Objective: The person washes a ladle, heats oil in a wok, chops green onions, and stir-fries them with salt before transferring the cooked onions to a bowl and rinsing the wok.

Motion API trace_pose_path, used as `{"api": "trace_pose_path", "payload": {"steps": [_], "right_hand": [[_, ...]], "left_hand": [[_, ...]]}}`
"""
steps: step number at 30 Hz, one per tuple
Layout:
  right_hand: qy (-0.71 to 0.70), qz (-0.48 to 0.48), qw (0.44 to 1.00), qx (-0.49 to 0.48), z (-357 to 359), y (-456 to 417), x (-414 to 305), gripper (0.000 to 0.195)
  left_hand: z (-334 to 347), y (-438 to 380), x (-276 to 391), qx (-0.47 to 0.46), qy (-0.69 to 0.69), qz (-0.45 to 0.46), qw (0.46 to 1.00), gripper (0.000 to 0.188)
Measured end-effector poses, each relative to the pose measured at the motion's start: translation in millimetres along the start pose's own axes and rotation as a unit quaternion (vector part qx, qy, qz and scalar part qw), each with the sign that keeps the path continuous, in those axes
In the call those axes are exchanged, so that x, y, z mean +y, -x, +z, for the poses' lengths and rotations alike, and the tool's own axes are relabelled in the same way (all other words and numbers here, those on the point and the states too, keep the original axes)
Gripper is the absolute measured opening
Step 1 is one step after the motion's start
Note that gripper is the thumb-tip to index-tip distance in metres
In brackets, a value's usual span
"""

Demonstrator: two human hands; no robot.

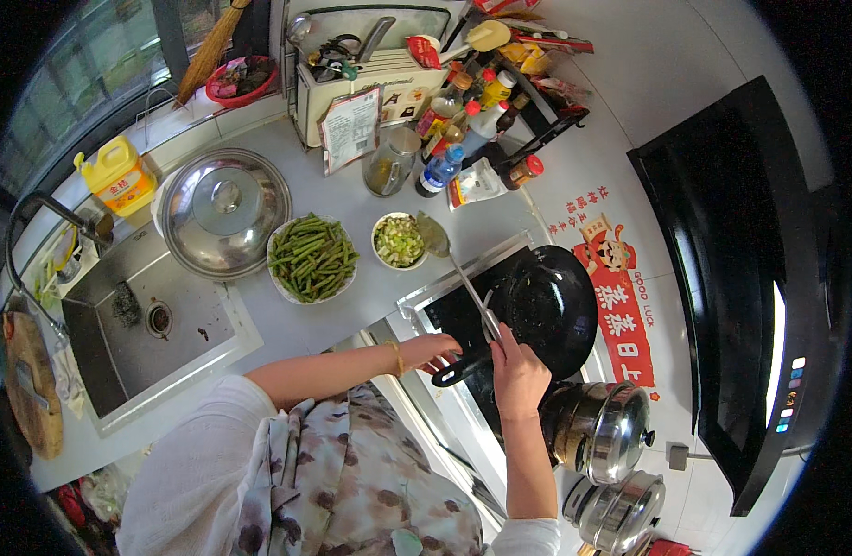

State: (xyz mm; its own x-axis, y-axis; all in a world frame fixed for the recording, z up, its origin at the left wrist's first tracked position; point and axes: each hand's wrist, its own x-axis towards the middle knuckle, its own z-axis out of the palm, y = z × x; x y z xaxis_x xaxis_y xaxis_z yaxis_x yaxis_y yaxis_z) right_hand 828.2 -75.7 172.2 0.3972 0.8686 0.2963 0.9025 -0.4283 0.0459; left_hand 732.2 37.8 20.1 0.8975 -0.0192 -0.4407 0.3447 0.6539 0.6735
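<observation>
My right hand (520, 372) is closed around the handle of a metal wok spatula (471, 286). The spatula's blade is at the right rim of a small white bowl of chopped scallion and garlic (398, 240). Fingers slightly apart, my left hand (431, 352) is beside the handle (461, 368) of a black wok (548, 306); contact between them cannot be made out. The wok rests on the cooktop and shows only a shiny, oily surface inside. Left of the small bowl, cut green beans (312, 258) fill a white bowl.
A large steel lid (226, 212) lies beside the sink (169, 347). Sauce bottles (461, 115), a glass jar (392, 163) and a knife block (363, 83) line the back. Steel pots (600, 431) stand right of the wok, below a black range hood (739, 292).
</observation>
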Motion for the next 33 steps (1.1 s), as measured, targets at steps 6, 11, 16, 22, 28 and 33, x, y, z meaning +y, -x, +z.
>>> {"api": "trace_pose_path", "payload": {"steps": [6, 11, 16, 22, 28, 33], "right_hand": [[0.042, -0.038, 0.998, 0.026, -9, 1, -6, 0.027], [-0.083, 0.065, 0.994, 0.005, -6, -3, -4, 0.029], [-0.456, 0.276, 0.844, -0.063, 10, 6, 10, 0.032], [-0.682, 0.367, 0.605, -0.183, 13, 4, -49, 0.03], [-0.74, 0.336, 0.499, -0.302, 57, 29, -112, 0.023], [-0.711, 0.271, 0.583, -0.286, 99, 68, -120, 0.022]], "left_hand": [[30, -25, 12, -0.029, -0.175, 0.063, 0.982, 0.062], [38, -17, 20, -0.011, -0.147, 0.024, 0.989, 0.068], [39, -13, 18, -0.045, -0.14, 0.028, 0.989, 0.061], [2, -12, -23, 0.004, -0.132, 0.099, 0.986, 0.041], [-60, 2, -86, 0.048, -0.055, 0.275, 0.959, 0.021], [-89, 76, -79, 0.129, 0.089, 0.048, 0.986, 0.026]]}}
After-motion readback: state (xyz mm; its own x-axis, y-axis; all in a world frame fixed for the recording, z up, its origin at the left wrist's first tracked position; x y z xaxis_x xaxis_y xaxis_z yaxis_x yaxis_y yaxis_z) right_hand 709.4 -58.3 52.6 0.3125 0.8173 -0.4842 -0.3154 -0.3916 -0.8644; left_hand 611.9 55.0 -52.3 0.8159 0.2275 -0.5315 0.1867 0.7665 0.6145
